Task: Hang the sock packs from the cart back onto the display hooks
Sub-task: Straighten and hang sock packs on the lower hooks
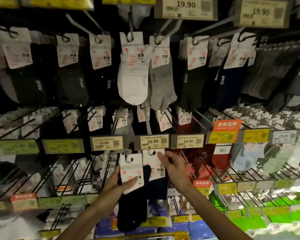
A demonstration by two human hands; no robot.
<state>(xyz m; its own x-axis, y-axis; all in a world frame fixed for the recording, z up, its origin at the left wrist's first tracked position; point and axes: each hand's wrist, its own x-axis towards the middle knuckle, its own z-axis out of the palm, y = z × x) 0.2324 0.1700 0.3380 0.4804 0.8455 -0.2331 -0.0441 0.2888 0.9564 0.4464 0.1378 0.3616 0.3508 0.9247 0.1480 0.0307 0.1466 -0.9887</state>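
The view is being filled by rows of display hooks [147, 123], on which hanging sock packs [133, 80] are being carried. A yellow cart rim [163, 236] is being shown at six o'clock of the frame. A dark sock pack [131, 168] is being gripped by the left hand [118, 184], with the thumb being pressed across the card's front. At its one o'clock, a second dark pack [157, 170] is being pinched at the card's upper right edge by the right hand [173, 168] and is being partly overlapped by the first. Both cards are being held at six o'clock of the 25.90 price label [151, 142]. Whether either is being borne by a hook cannot be told.
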